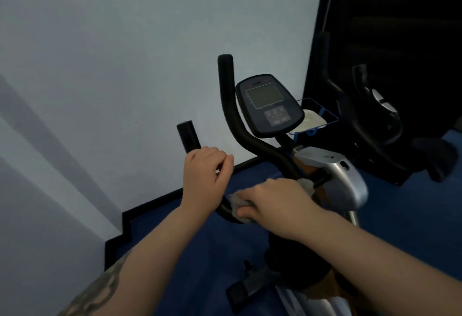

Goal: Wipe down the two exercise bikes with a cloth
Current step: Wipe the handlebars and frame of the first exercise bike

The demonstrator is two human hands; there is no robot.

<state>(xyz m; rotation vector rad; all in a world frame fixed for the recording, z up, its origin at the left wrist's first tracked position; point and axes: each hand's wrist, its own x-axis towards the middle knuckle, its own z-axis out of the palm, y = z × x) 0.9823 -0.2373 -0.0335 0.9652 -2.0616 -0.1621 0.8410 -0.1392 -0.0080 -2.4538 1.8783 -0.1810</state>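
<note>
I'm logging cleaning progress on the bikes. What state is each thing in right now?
Left hand: curled round the left handlebar grip.
Right hand: holds the grey cloth wrapped on the handlebar.
Console screen: dark, off.
Blue wire basket: holds something white.
Second bike: untouched, in shadow.

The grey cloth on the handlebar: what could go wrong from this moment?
1. The right hand holds the grey cloth bunched round the handlebar, so it may wipe only a narrow strip.
2. The left hand covers the left grip, so that part may stay unwiped.
3. The console is close above; a long stroke might bump it.
</note>
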